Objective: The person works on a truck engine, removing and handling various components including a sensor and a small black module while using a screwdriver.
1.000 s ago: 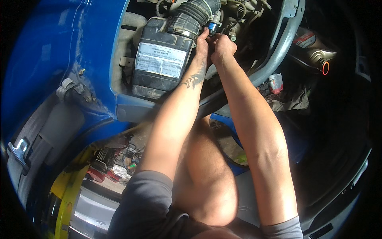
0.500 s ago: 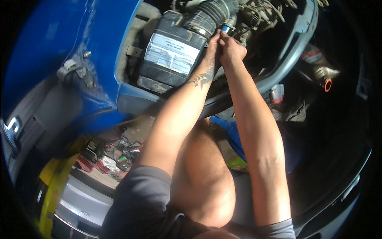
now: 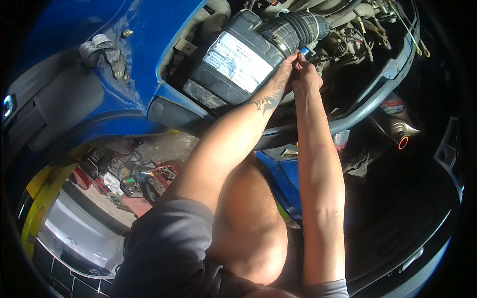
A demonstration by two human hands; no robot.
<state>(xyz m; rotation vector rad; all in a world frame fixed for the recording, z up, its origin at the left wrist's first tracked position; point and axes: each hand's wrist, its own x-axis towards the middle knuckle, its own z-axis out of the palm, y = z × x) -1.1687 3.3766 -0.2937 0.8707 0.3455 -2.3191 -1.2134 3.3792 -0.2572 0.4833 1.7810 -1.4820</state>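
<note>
Both my hands reach into an engine bay and meet beside a small blue cylindrical part [image 3: 305, 51] with a shiny end. My left hand [image 3: 286, 68] has its fingers pressed together at the near end of that part. Against it, my right hand [image 3: 307, 78] is curled closed, its fingertips at the same spot; the fingers partly hide what they grip. Just left of the hands sits a black air filter box [image 3: 226, 74] with a white label [image 3: 242, 61]. From it a ribbed black intake hose [image 3: 298, 31] runs just above the blue part.
Hoses and wiring [image 3: 348, 42] fill the bay at upper right. The grey front crossmember [image 3: 357, 111] curves below my forearms. A metallic bottle [image 3: 397, 126] lies at right. A blue fender [image 3: 134, 64] stands left, with tools [image 3: 134, 179] scattered on the floor below.
The view has shifted, so the engine bay and hands appear slightly lower and farther right. My hands stay together at the blue part.
</note>
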